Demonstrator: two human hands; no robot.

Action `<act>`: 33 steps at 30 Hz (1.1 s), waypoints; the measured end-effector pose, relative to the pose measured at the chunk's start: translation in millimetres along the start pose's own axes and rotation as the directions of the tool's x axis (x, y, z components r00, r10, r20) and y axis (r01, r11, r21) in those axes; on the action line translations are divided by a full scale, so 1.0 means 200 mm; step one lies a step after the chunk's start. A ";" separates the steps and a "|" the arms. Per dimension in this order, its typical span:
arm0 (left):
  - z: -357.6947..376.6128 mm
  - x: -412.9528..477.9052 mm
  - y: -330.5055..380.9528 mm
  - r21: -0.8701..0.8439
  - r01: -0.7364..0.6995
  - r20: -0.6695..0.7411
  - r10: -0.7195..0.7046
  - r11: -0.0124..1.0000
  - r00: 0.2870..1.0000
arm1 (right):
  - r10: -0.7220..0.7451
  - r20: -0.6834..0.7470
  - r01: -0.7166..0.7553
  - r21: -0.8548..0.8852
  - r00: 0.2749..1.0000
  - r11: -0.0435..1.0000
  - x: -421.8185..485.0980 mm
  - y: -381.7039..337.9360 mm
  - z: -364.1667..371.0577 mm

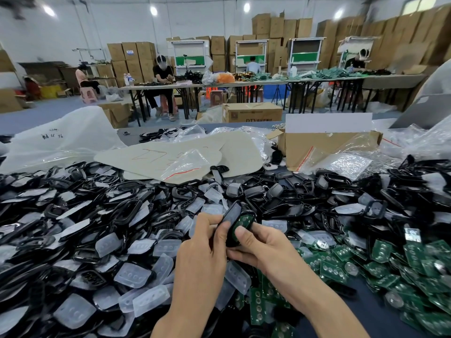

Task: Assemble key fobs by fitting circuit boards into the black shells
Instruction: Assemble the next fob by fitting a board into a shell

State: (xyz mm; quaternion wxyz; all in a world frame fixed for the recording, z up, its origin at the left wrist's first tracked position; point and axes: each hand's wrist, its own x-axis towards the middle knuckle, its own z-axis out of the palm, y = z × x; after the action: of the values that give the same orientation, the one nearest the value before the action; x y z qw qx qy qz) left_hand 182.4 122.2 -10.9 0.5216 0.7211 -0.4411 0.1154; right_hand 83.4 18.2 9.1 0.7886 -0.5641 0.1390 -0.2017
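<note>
Now a circuit board is fitted into a black shell.
Above the parts pile, the shell is pinched by the left hand and right hand, tilted so the board is exposed.

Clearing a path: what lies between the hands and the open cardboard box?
Head view: heaped black shells with a few translucent button pads, then a clear zip bag against the cardboard box.
</note>
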 end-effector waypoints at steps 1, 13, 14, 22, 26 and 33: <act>0.00 0.00 0.00 0.004 -0.005 0.002 0.005 1.000 1.000 | -0.008 0.001 0.008 -0.005 1.000 1.000 0.00 0.00 0.00; -0.01 -0.01 0.07 0.003 -0.073 0.167 0.071 0.997 0.983 | -0.049 -0.123 0.059 0.083 0.991 0.995 0.02 0.00 0.01; -0.02 -0.01 0.07 0.004 -0.068 0.172 0.066 0.998 0.983 | -0.052 -0.124 0.063 0.086 0.991 0.994 0.02 0.00 0.01; -0.01 -0.01 0.06 0.095 -0.096 0.155 0.080 0.991 0.985 | -0.041 -0.137 0.057 0.112 0.990 0.992 0.02 0.00 0.03; 0.00 -0.01 0.04 0.078 -0.111 0.099 0.103 0.991 0.990 | -0.055 -0.125 0.066 0.080 0.991 0.995 0.01 -0.01 0.02; 0.01 -0.01 0.01 0.000 -0.034 0.085 0.034 0.999 0.996 | -0.185 -0.165 0.176 -0.064 0.969 0.982 0.01 0.00 0.00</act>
State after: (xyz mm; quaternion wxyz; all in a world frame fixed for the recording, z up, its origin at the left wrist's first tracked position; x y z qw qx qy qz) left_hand 179.4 120.6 -11.6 0.5000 0.7180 -0.4750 0.0941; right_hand 86.1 17.5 10.2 0.7383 -0.5741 0.1587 -0.3165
